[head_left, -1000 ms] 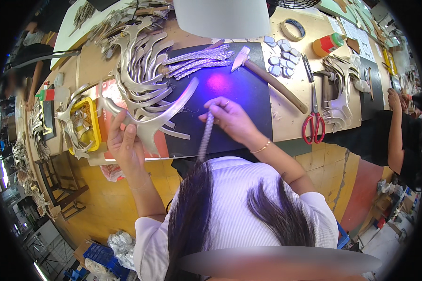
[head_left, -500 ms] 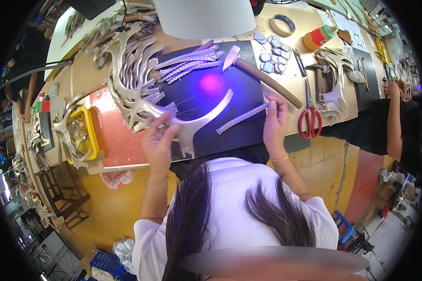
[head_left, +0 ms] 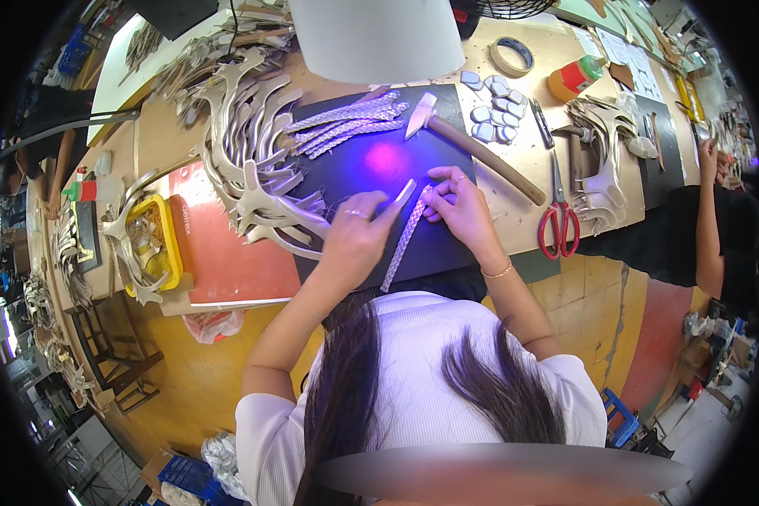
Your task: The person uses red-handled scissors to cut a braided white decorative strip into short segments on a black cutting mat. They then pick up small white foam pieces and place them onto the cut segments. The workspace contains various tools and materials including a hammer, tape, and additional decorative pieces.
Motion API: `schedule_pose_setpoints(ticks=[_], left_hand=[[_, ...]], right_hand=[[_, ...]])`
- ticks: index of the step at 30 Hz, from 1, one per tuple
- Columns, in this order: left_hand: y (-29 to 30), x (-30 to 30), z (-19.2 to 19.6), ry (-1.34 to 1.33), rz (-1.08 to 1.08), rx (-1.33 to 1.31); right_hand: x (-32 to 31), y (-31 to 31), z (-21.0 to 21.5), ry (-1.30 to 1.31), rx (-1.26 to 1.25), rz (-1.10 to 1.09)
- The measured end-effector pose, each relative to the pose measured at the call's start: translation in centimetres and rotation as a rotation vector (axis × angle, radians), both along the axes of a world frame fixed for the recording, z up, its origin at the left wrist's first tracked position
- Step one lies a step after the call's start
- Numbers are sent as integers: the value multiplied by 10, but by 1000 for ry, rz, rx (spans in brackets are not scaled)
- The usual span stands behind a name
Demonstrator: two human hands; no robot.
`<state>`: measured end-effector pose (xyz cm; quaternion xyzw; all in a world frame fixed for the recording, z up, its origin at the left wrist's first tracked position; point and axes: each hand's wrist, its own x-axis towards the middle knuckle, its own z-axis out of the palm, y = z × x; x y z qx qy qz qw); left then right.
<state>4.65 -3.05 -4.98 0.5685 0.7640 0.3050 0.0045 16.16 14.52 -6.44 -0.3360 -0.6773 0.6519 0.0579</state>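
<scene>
My left hand (head_left: 352, 236) is closed on a silver leather strap piece (head_left: 406, 194). Its narrow end sticks out past my thumb, and the rest is hidden by the hand. Close by on the right, my right hand (head_left: 462, 209) pinches the upper end of a braided strip (head_left: 406, 240), which slants down toward me over the black mat (head_left: 443, 266). The strap end and the strip are near each other; whether they touch I cannot tell. More braided strips (head_left: 346, 126) lie bunched at the mat's far side, beside a hammer (head_left: 481, 152) with a wooden handle.
A heap of silver cut pieces (head_left: 244, 152) spreads left of the mat. Rightward lie red-handled scissors (head_left: 558, 223), a cutter knife (head_left: 541, 124), small grey pieces (head_left: 497, 110), a tape roll (head_left: 512, 56) and a bottle (head_left: 575, 78). A yellow tray (head_left: 174, 244) stands at left; another person's arm (head_left: 708, 223) shows at right.
My left hand has moved right and up over the mat with the silver piece. My right hand has come inward and up with the braided strip, which now hangs more steeply.
</scene>
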Motion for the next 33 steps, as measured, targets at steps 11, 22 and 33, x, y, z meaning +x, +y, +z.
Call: schedule_pose_setpoints(ticks=[11,22,33], left_hand=[[29,-1,-26,-43,2,-38],[36,11,-32,26,74,-12],[40,13,-28,69,90,-46]], right_hand=[[-27,0,9,-46,124,33],[-24,-1,4,-99,741,68],[14,2,-6,115,1000,209]])
